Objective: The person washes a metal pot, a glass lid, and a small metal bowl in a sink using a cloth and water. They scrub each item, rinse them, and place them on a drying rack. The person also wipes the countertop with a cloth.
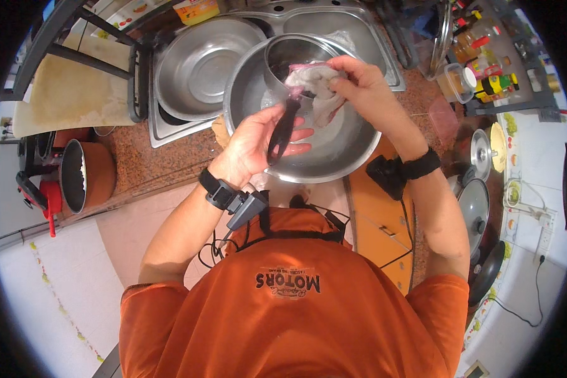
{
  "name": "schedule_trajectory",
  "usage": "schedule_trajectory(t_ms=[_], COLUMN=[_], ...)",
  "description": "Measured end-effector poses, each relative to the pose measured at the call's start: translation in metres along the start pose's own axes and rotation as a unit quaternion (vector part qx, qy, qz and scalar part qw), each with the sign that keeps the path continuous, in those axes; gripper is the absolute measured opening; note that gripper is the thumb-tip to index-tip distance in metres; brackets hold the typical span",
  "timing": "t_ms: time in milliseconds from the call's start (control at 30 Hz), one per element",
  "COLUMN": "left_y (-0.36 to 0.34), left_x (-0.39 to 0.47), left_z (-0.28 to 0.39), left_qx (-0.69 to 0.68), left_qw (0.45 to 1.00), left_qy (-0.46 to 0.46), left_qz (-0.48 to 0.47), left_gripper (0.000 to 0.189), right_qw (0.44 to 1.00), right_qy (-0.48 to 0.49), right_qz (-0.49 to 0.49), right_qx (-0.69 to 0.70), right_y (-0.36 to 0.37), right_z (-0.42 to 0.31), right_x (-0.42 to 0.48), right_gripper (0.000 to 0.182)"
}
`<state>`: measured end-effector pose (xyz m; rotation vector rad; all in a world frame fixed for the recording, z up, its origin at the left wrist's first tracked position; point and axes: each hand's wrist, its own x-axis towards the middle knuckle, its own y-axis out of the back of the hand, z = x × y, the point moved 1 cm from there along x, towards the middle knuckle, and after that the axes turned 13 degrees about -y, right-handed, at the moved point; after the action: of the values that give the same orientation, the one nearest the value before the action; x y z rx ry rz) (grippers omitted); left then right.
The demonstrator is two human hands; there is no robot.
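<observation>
My left hand (260, 137) supports the black handle of a metal saucepan (279, 90); the handle lies across the palm and the fingers are spread behind it. With my right hand (359, 87) I grip a wet, whitish cloth (319, 80) with pink edging, which lies against the pan's rim by the handle joint. Part of the cloth hangs down. Below both hands is a large stainless steel basin (302, 176), and the pan is tilted over it. The cloth covers part of the pan's inside.
Another steel basin (189, 75) sits over the left bowl of the sink (158, 137). A dark rack (134, 85) and cutting board (75, 85) stand at left, above a brown pot (97, 175). Bottles (496, 87), a lidded container (456, 82) and pan lids (475, 217) line the right side.
</observation>
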<state>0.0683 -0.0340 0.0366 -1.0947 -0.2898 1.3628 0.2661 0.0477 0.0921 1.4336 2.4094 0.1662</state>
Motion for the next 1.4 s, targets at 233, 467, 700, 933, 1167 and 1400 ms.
schedule_trajectory(t_ms=[233,467,700,933,1167,1400], left_y=[0.013,0.004,-0.009,-0.005,0.017,0.042], left_x=[0.007,0.01,0.005,-0.007,-0.022,-0.038], left_z=[-0.001,0.0,-0.009,0.0,0.014,0.018], left_qx=[0.051,0.084,0.203,0.307,0.529,0.71], left_qw=[0.998,0.996,0.977,0.949,0.839,0.672], left_qy=[0.026,0.006,-0.055,-0.074,-0.119,-0.206], left_qz=[-0.034,-0.014,0.011,0.013,-0.053,-0.048], left_gripper=[0.028,0.013,0.009,0.014,0.037,0.04], right_qw=[0.996,0.918,0.898,0.895,0.877,0.774], right_qy=[0.064,0.222,0.192,0.172,0.045,0.03], right_qz=[0.046,0.084,0.088,0.045,-0.035,0.027], right_qx=[0.028,-0.318,-0.386,-0.41,-0.478,-0.632], right_y=[0.022,-0.034,-0.047,-0.033,-0.017,-0.022], right_z=[0.01,0.034,0.045,0.063,0.076,0.124], right_x=[0.004,0.016,0.009,-0.007,0.0,0.024], right_gripper=[0.022,0.03,0.028,0.03,0.036,0.059])
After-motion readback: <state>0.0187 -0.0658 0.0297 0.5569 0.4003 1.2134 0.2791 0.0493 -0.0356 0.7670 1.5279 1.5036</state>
